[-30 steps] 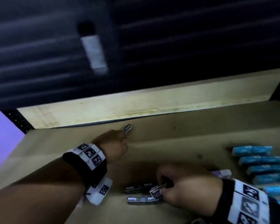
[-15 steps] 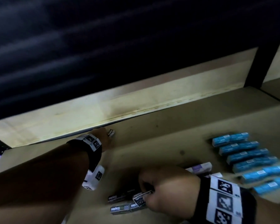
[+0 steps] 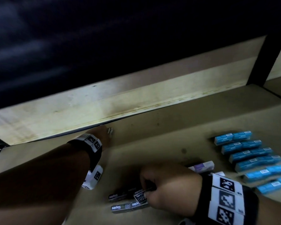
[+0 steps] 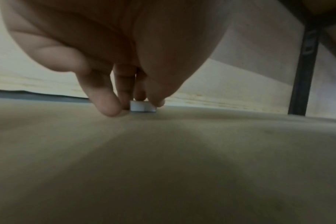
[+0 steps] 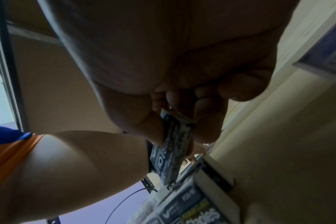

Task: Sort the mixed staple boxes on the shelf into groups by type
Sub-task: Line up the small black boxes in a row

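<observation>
My left hand [image 3: 102, 135] reaches to the back of the cardboard-lined shelf [image 3: 152, 143] and pinches a small dark staple box [image 3: 110, 131] that sits on the shelf surface; the left wrist view shows its pale end [image 4: 142, 106] between my fingertips. My right hand [image 3: 165, 190] grips another dark staple box [image 3: 140, 198], tilted, just above several dark "Staples" boxes [image 3: 120, 207] lying near the front. In the right wrist view that held box [image 5: 173, 150] sits between thumb and fingers. Blue staple boxes [image 3: 250, 159] lie in rows at the right.
A purple-and-white box [image 3: 201, 167] lies behind my right hand. A pale back board [image 3: 104, 103] closes the shelf's rear, and a black upright post [image 3: 264, 59] stands at the right. Bare cardboard lies between the dark and blue groups.
My left hand has reached farther back toward the rear board and lowered its small box onto the shelf. The right hand keeps its box over the dark group; the view has shifted.
</observation>
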